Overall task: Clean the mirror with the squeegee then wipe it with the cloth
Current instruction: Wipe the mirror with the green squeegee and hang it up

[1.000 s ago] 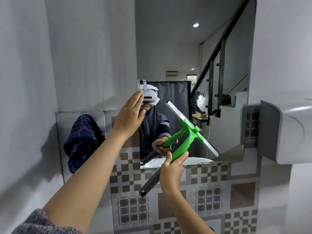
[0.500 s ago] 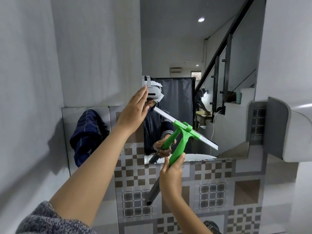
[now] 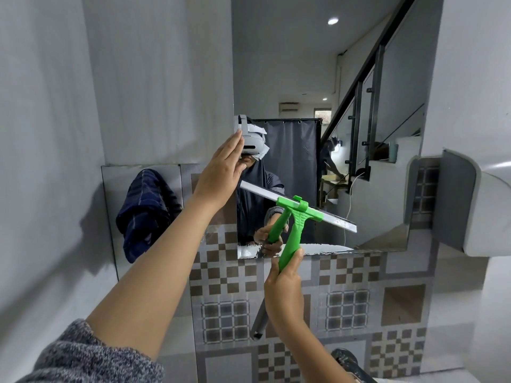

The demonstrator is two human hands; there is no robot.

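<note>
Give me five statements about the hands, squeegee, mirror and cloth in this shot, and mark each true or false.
1. The right hand holds the squeegee by its green handle. True.
2. The squeegee blade lies level. False: it slopes down to the right.
3. The left hand holds the cloth. False: it is open and flat at the left edge of the mirror; the cloth hangs to its left.
4. The cloth is dark blue. True.
5. The blade sits at the mirror's top edge. False: it is on the lower part.

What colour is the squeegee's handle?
Bright green on the squeegee, grey at its lower end; head view.
</note>
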